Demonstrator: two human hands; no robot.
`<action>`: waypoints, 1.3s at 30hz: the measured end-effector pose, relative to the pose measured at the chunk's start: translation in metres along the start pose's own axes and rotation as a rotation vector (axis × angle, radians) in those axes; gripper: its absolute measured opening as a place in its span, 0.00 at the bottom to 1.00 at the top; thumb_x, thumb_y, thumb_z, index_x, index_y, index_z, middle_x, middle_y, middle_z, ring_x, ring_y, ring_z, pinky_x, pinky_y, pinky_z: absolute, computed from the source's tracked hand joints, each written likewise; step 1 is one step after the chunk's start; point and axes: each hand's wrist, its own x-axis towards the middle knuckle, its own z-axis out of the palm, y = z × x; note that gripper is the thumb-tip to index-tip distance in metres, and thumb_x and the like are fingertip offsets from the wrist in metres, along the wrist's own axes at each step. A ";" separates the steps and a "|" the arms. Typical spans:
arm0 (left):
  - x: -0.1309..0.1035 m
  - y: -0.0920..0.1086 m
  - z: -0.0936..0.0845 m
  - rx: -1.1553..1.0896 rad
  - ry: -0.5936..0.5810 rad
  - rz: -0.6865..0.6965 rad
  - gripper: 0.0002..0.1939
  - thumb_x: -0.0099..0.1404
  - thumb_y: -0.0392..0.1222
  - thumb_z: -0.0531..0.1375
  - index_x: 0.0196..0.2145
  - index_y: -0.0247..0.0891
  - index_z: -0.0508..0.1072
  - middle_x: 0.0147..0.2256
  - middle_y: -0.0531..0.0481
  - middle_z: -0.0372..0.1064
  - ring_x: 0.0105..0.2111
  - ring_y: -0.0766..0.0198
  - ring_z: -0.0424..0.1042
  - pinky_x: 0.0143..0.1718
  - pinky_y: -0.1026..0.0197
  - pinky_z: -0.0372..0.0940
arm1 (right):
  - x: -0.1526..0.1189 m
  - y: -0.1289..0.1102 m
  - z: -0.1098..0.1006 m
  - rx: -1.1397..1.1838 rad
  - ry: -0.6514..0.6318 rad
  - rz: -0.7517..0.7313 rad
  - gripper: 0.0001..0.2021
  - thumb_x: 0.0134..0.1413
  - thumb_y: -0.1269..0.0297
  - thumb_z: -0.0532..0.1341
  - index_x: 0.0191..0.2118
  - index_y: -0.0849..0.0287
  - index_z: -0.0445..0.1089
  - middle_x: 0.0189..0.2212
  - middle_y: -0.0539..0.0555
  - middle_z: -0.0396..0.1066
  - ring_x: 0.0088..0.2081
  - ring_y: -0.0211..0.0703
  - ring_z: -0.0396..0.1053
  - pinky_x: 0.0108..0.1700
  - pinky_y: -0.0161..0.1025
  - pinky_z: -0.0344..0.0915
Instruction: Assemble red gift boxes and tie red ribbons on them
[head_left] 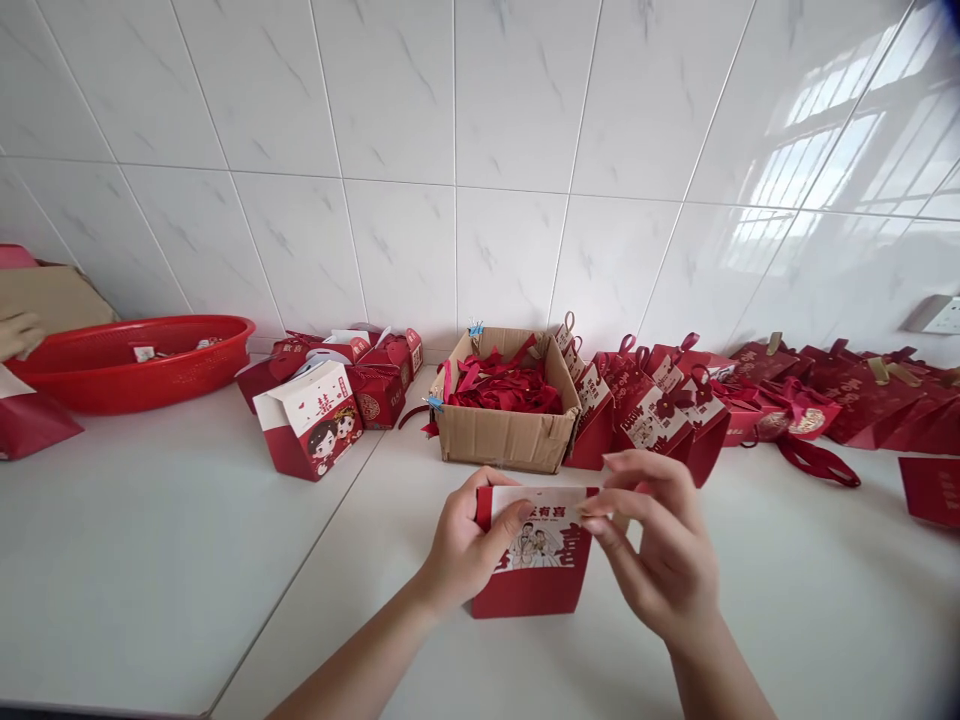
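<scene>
A red and white paper gift box (529, 595), printed with a bridal couple, stands upright on the white counter in front of me. My left hand (469, 535) grips its upper left side, thumb across the printed front and fingers behind. At the upper right corner, my right hand (664, 550) has thumb and fingertips pinched together against the front. A small tan bit shows by these fingertips, too little to name. Just behind the box is an open cardboard carton (499, 435) heaped with dark red ribbons (510, 385).
Several red gift boxes with ribbon loops (660, 420) line the wall at right, beside a loose ribbon (817, 462). Cartoon-printed boxes (322, 420) stand left of the carton. Farther left are a red plastic basin (135, 375) and another person's hand (19, 330).
</scene>
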 end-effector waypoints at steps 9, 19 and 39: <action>-0.002 0.000 0.000 0.082 0.018 0.062 0.16 0.62 0.54 0.61 0.33 0.38 0.65 0.22 0.56 0.65 0.23 0.69 0.62 0.25 0.67 0.58 | -0.001 0.001 0.019 -0.089 -0.181 0.005 0.09 0.57 0.77 0.59 0.39 0.55 0.69 0.54 0.57 0.63 0.57 0.57 0.56 0.53 0.59 0.59; -0.004 -0.002 -0.001 0.108 0.014 0.139 0.13 0.64 0.51 0.59 0.35 0.38 0.68 0.26 0.52 0.70 0.26 0.66 0.68 0.28 0.65 0.62 | -0.001 0.000 0.020 -0.069 -0.190 -0.010 0.09 0.57 0.77 0.60 0.39 0.55 0.69 0.52 0.58 0.64 0.56 0.57 0.58 0.51 0.59 0.62; -0.015 0.004 0.000 0.085 -0.018 0.389 0.06 0.62 0.41 0.61 0.35 0.36 0.72 0.29 0.45 0.75 0.29 0.60 0.75 0.30 0.60 0.68 | -0.002 -0.006 0.018 0.070 -0.156 0.049 0.12 0.53 0.75 0.63 0.39 0.55 0.62 0.46 0.59 0.68 0.53 0.55 0.62 0.51 0.56 0.62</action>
